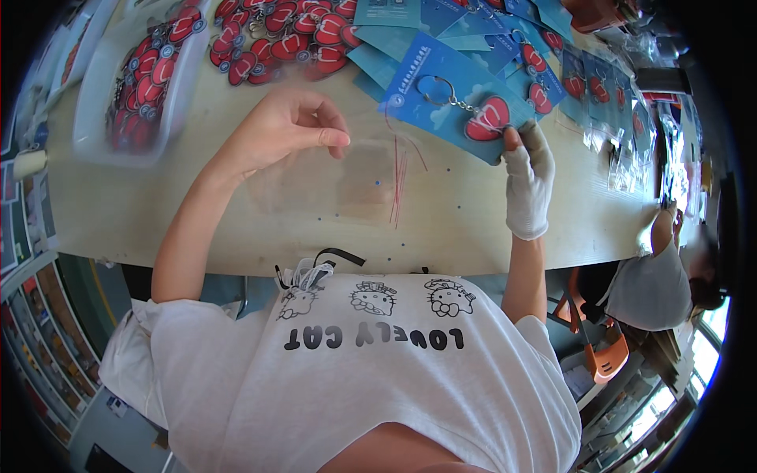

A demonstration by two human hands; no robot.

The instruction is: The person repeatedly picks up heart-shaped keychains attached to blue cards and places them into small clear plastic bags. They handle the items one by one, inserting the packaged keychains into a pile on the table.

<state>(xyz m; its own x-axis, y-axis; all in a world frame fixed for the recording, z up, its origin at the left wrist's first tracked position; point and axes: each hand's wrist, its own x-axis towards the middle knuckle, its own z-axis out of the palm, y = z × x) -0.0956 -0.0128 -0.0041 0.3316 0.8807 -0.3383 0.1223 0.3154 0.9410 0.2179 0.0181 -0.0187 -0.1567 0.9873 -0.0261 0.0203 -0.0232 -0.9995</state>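
Observation:
My right hand (530, 183), in a white glove with the thumb tip bare, pinches the lower right corner of a blue backing card (441, 87). On that card sits a red heart-shaped keychain (489, 118) with a silver ring and short chain. My bare left hand (288, 130) hovers over the table to the left of the card, its fingers curled toward the thumb. Below it is a faint, see-through, blurred shape; whether the fingers hold it I cannot make out. Thin red threads (399, 177) lie on the table between my hands.
A clear plastic tub (88, 130) of red keychains stands at left, with a loose keychain pile (292, 39) beside it. More blue cards (378, 59) overlap at the back. Clear-bagged keychains (623, 162) lie at right. Another person (654, 284) sits at far right near an orange chair (607, 359).

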